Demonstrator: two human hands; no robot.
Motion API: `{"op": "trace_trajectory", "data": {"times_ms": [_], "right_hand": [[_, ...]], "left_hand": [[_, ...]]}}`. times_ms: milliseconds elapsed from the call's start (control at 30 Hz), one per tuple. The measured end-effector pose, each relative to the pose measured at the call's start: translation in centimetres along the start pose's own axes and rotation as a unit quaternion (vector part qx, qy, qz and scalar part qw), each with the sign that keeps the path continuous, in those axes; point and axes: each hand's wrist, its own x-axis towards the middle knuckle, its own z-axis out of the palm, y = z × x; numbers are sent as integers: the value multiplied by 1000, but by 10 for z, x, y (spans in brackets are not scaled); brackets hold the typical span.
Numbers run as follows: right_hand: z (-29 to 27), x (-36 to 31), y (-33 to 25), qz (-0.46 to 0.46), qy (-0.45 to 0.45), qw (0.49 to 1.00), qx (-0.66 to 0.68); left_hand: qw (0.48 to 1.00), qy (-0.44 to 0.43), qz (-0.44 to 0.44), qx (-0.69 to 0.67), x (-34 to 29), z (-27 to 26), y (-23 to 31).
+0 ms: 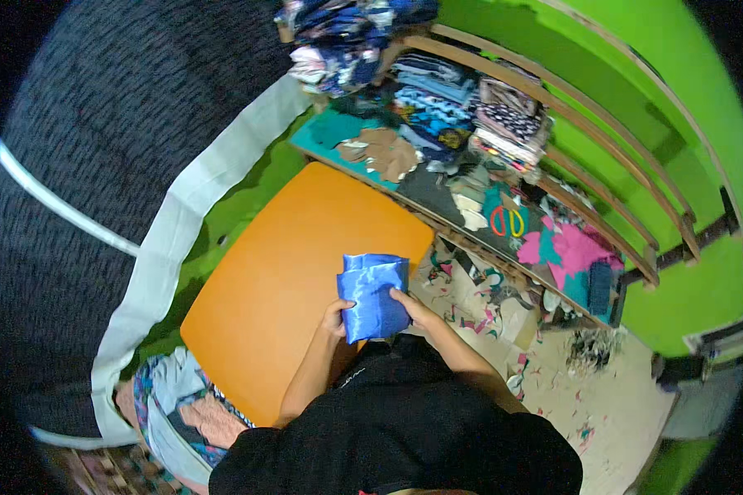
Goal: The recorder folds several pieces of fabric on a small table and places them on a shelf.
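Note:
Between my two hands is a shiny blue folded cloth (375,295), held up in front of my body above the near right part of an orange tabletop (281,256). My left hand (336,317) grips its left edge, thumb on top. At the right edge my right hand (413,308) holds it the same way, with the thumb lying over the front. The fingers behind the cloth are hidden. The folded layers show as a step along the top edge.
A low bench (322,132) beyond the table carries folded fabric stacks (437,107), pink cloth pieces (578,247) and scissors with red and yellow handles (507,221). Fabric scraps litter the floor (553,396) at right. A pile of clothes (182,404) lies at lower left.

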Motion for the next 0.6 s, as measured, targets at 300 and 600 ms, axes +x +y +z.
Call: {"op": "trace_trajectory", "data": {"times_ms": [300, 600], "right_hand": [[-118, -64, -41, -154, 89, 926, 333], [-276, -119, -108, -354, 211, 836, 363]], "left_hand": [[880, -109, -53, 460, 142, 162, 11], [512, -53, 536, 669, 318, 313, 66]]}}
